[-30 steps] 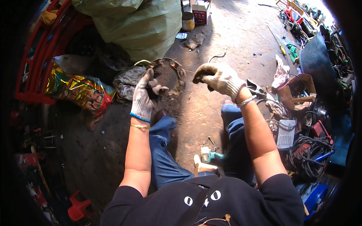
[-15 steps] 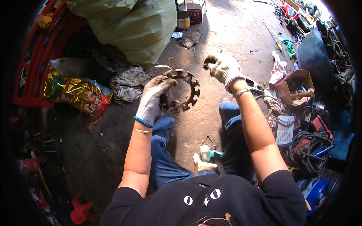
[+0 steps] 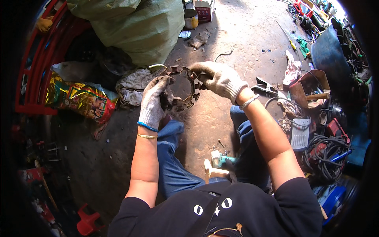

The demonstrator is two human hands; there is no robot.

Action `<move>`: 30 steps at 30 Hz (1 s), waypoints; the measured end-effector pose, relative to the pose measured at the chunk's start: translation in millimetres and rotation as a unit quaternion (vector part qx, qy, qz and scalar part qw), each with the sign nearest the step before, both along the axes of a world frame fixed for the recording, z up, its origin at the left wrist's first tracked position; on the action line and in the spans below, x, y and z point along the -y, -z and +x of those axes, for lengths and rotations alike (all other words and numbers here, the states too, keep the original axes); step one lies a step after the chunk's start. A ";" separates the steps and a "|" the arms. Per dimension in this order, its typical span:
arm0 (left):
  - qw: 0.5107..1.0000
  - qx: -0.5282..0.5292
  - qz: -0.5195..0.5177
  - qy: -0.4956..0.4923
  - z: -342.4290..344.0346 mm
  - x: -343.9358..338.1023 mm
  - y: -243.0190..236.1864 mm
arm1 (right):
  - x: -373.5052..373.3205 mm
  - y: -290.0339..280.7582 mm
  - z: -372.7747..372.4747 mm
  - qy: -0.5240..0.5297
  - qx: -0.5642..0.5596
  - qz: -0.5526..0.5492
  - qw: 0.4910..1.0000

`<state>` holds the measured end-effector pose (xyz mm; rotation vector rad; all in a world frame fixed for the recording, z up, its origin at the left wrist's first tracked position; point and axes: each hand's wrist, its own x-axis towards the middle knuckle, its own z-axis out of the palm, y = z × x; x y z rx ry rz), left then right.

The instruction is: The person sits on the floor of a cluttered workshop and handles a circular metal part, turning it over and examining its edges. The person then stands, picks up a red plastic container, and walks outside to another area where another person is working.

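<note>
A dark metal ring [image 3: 195,89] with notches around its rim is held upright above the floor, its open middle facing me. My left hand [image 3: 152,98], in a white knit glove with a blue cuff, is closed on the ring's left side. My right hand [image 3: 219,79], in a similar glove, reaches across from the right. Its fingers are curled and closed at the ring's upper right rim. The fingertips lie partly in shadow, so any small piece between them is hidden.
A clamp with a cable [image 3: 265,87] lies right of my right wrist, near a brown open box [image 3: 312,85] and coiled black cables [image 3: 325,156]. A green tool [image 3: 223,158] lies between my legs. Left are a large pale sack [image 3: 134,31], a rag [image 3: 134,87] and a gold-red bag [image 3: 85,96].
My right hand has moved left, from apart over the floor to the ring's right rim. The ring has shifted slightly left and turned in my left hand. The clamp on the floor is now uncovered.
</note>
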<state>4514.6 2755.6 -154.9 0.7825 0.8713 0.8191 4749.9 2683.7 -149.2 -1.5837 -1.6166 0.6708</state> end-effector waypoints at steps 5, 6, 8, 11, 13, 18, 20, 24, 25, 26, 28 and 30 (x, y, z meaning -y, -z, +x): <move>0.997 0.049 -0.058 -0.008 -2.9 -8.6 8.3 | 5.6 -7.1 -1.1 0.022 0.167 0.029 0.985; 0.996 0.055 -0.071 -0.008 -1.1 -7.8 8.3 | 5.8 -9.2 1.0 0.011 0.169 0.051 0.984; 0.995 0.019 -0.090 -0.029 3.1 -3.8 6.0 | 6.4 -11.9 3.2 0.009 0.148 0.113 0.982; 0.998 -0.011 -0.068 0.007 10.7 7.6 0.3 | 5.6 -12.6 7.3 0.040 0.130 0.164 0.977; 0.997 -0.045 -0.010 0.068 13.7 14.2 -2.2 | 3.6 -11.5 10.3 0.068 0.123 0.135 0.981; 0.997 -0.009 -0.023 0.067 11.5 11.5 -0.7 | 3.4 -12.0 14.3 0.092 0.127 -0.075 0.985; 0.997 0.036 -0.067 0.017 9.4 6.7 -0.1 | 5.8 -15.5 14.9 0.086 0.099 -0.118 0.984; 0.992 0.046 -0.111 -0.029 9.8 5.1 -3.4 | 10.8 -22.1 15.5 -0.001 -0.014 -0.063 0.998; 0.996 0.043 -0.078 -0.004 10.7 7.3 -5.3 | 10.7 -23.0 17.5 0.007 -0.025 -0.080 0.996; 0.998 0.013 -0.061 -0.002 11.9 10.1 -7.3 | 11.4 -22.5 15.9 0.010 -0.046 -0.068 0.997; 0.999 -0.027 -0.001 0.032 14.4 15.5 -11.0 | 10.4 -20.1 16.3 0.048 -0.027 -0.044 0.998; 0.997 -0.042 -0.006 0.065 14.8 18.7 -14.2 | 8.1 -16.1 16.7 0.086 -0.065 -0.044 0.993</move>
